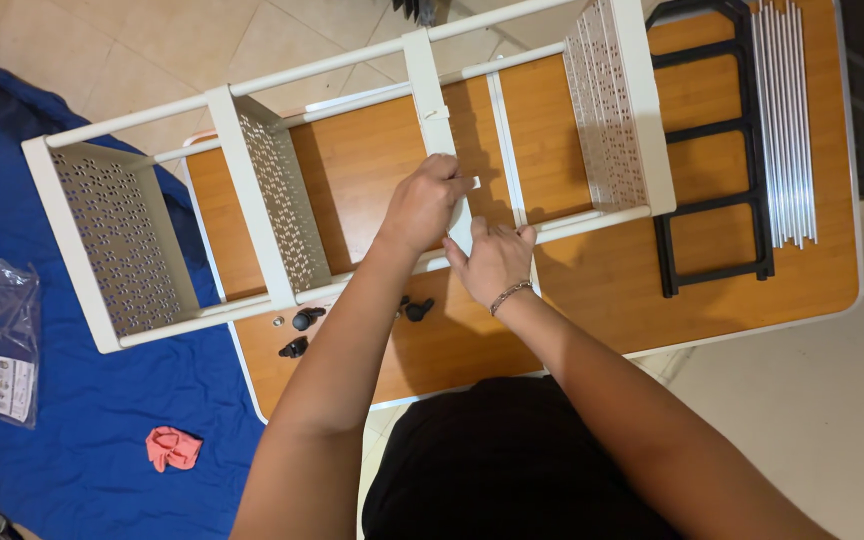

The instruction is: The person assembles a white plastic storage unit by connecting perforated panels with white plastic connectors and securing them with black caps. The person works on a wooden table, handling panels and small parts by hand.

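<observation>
Fingers of the left hand and right hand are curled around a white crosspiece of the shelf rack laid on the wooden table.

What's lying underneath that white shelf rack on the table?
Under the white rack the wooden table shows through its open frame. Small black casters lie beside its near rail. Both hands, left and right, cover the spot below them.

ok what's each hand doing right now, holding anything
Left hand: closed around the white crossbar of the white shelf frame.
Right hand: fingers pressed on the same crossbar's lower end; a full grip cannot be told.
</observation>
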